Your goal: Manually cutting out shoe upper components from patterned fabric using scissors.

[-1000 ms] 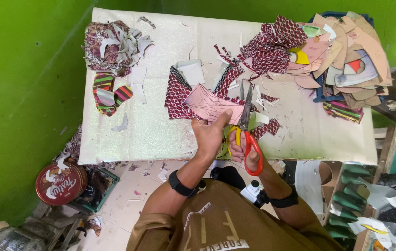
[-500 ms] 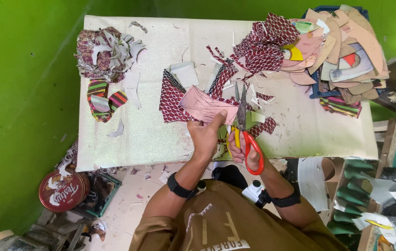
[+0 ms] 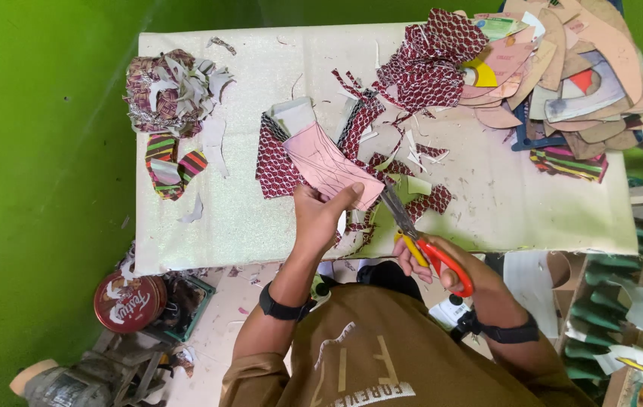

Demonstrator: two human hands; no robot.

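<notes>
Scissors fill the closed right hand (blades up), while the left hand pinches the pink sheet taut for cutting.

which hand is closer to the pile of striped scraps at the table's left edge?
Left. The left hand holds the pink piece near mid-table, to the right of the striped scraps. The right hand, gripping the scissors, sits farther right, at the near table edge.

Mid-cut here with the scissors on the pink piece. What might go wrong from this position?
The left hand pinches the pink piece right beside the scissors blades, so the thumb could get nicked. The right hand cuts over loose patterned scraps, which might snag in the blades or slide off the table edge.
</notes>
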